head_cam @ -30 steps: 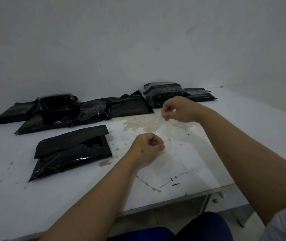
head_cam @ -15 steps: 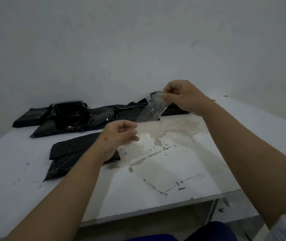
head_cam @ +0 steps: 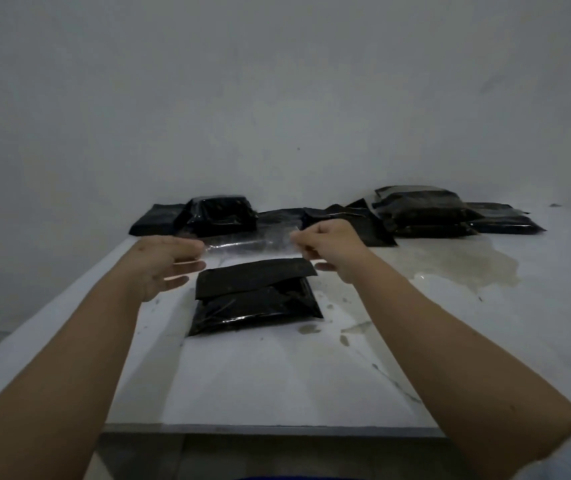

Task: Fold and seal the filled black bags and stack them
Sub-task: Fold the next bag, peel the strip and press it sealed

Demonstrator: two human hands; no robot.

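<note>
Listing near to far: one folded black bag (head_cam: pixel 254 299) flat on the white table (head_cam: pixel 277 386), flap turned over. Above it, one clear tape strip (head_cam: pixel 247 242) stretched between my left hand (head_cam: pixel 164 263) and right hand (head_cam: pixel 329 249), each pinching an end. Along the wall, one row of black bags (head_cam: pixel 221 214), count unclear, and one stack (head_cam: pixel 419 211) at right.
</note>
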